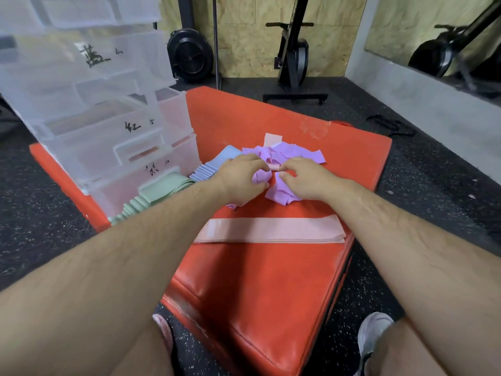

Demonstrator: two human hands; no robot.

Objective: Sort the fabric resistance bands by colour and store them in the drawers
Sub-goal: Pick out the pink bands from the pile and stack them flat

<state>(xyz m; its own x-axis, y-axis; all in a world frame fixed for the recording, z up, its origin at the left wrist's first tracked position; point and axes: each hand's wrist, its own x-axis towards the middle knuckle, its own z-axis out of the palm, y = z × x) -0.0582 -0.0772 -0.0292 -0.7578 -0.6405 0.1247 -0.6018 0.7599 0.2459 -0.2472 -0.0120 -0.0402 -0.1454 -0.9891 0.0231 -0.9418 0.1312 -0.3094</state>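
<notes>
Head view: one orange gym mat point(271, 280) carries everything. On its left corner stands one clear plastic drawer unit point(108, 104) showing four drawer fronts, three with handwritten labels. At the mat's middle lies one loose heap of purple bands point(295, 154), too tangled to count. The left hand point(240, 179) has its fingers curled around a fold of the heap. The right hand point(305, 179) rests on the heap with bent fingers, tips at one small pink strip point(273, 166); whether it pinches anything I cannot tell. A second pink end point(272, 139) pokes from the heap's far side. One flat pink stack point(271, 229) lies across the mat nearer the person, running to the right edge. One blue stack point(214, 165) and one green stack point(160, 189) lie beside the bottom drawer
</notes>
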